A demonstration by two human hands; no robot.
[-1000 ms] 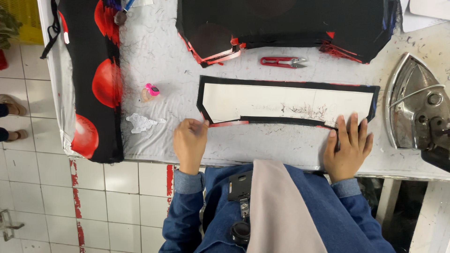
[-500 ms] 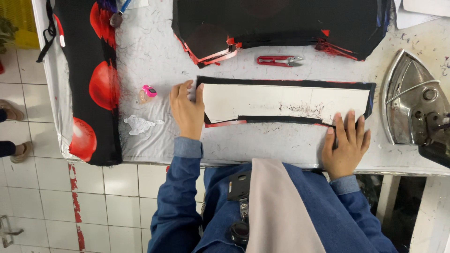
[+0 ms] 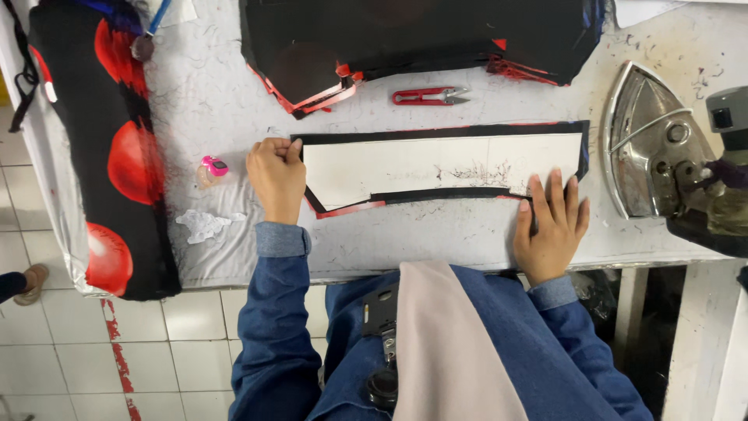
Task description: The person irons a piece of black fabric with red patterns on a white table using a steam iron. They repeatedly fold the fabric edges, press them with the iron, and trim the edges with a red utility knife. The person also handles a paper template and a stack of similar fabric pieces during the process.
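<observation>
A long white cardboard pattern (image 3: 436, 165) lies on a black fabric piece with red edging (image 3: 440, 132), flat on the white padded table (image 3: 436, 234). My left hand (image 3: 276, 179) is closed on the left end of the fabric, fingers curled at its top corner. My right hand (image 3: 549, 226) lies flat with fingers spread, fingertips pressing the lower right edge of the fabric and pattern.
Red thread snips (image 3: 428, 96) lie just beyond the pattern. A pile of black fabric (image 3: 421, 35) sits at the far edge. A steel iron (image 3: 662, 148) rests on the right. Black cloth with red circles (image 3: 109, 148) drapes the left end, near a small pink object (image 3: 213, 166).
My left hand moved from the fabric's lower left edge up to its top left corner and closed on it. My right hand stayed pressing the lower right edge.
</observation>
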